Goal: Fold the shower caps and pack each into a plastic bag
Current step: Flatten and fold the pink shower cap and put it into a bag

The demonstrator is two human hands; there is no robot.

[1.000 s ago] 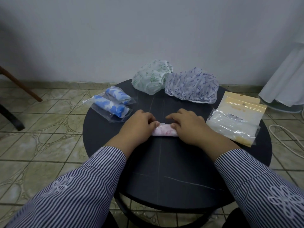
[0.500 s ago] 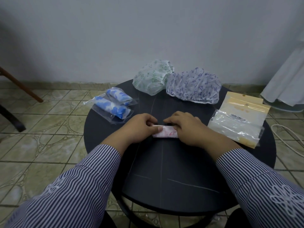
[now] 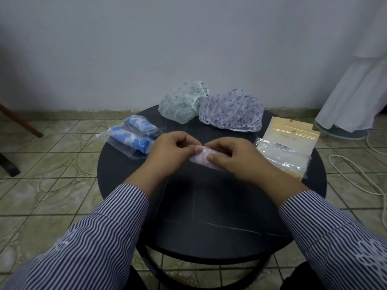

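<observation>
A pink shower cap (image 3: 201, 157), rolled into a small bundle, is lifted slightly above the round black table (image 3: 209, 216). My left hand (image 3: 170, 151) pinches its left end. My right hand (image 3: 232, 156) grips its right part, thumb on the near side. At the back of the table lie two unfolded caps, a green-patterned cap (image 3: 182, 101) and a purple-patterned cap (image 3: 231, 111). Two clear bags holding rolled blue caps (image 3: 134, 137) lie at the left. A pack of clear plastic bags (image 3: 285, 150) with a beige header lies at the right.
The table stands on a tiled floor near a grey wall. A brown wooden leg (image 3: 19, 120) slants at the far left. White cloth (image 3: 354, 95) hangs at the right, and a white cable (image 3: 360, 176) lies on the floor beside the table.
Both hands have raised the rolled pink cap off the table and drawn closer together. The left hand now pinches the roll's end instead of pressing it down.
</observation>
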